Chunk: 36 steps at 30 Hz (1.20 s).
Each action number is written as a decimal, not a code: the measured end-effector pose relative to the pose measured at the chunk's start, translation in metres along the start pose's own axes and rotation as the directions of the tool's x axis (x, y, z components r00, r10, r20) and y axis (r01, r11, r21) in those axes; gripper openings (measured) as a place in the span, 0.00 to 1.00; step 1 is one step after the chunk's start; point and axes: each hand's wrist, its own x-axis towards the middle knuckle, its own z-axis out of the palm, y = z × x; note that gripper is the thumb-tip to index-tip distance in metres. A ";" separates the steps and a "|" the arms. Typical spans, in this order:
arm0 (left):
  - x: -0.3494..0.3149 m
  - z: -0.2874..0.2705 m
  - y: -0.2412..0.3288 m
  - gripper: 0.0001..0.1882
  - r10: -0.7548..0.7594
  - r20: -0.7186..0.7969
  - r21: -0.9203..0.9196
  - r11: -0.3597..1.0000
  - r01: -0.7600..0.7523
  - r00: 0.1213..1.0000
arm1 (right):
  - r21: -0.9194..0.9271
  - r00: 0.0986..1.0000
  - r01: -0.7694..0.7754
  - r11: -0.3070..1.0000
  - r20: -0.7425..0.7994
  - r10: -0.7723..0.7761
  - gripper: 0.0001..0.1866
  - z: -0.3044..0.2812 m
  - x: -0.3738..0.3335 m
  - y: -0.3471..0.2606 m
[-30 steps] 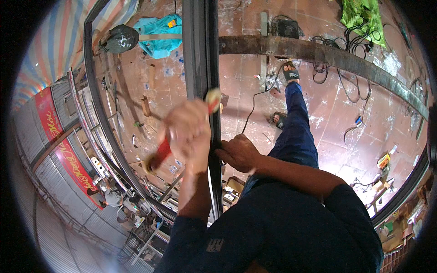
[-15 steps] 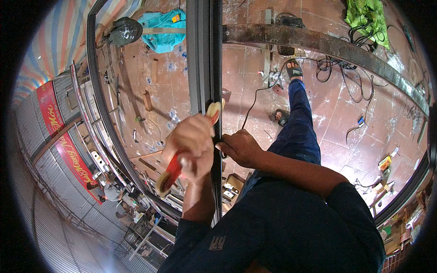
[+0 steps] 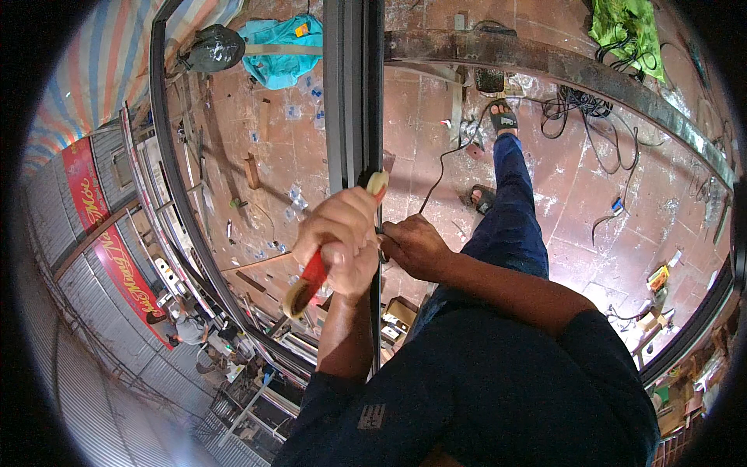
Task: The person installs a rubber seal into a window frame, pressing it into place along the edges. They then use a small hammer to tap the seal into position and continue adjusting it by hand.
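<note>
A long black metal frame bar [image 3: 350,93] runs from the top of the view down to my body. My left hand [image 3: 342,241] is wrapped round a red-handled tool [image 3: 313,274] with cream ends, held slantwise over the bar. One cream end sticks out above my fist by the bar's right edge, the other below it. The tool's exact kind is unclear. My right hand [image 3: 416,245] is beside the bar's right edge with curled fingers pressed together. A small dark piece shows at its fingertips, mostly hidden.
A rusty steel beam [image 3: 545,66] crosses the upper right. Black cables [image 3: 583,109] lie coiled on the tiled floor by my sandalled foot [image 3: 504,117]. A turquoise cloth [image 3: 284,50] and a dark helmet-like object [image 3: 212,48] are upper left. Another person [image 3: 189,327] is at lower left.
My left hand and the red tool have shifted slightly right, with the tool's lower end higher; the earlier motion blur is gone. My right hand stays by the bar, fingers slightly more curled.
</note>
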 end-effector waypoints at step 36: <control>0.031 0.023 0.098 0.24 -0.598 -0.243 0.243 0.725 0.645 0.764 | 0.027 0.940 -0.277 0.961 0.214 0.265 0.24 -0.052 0.013 -0.017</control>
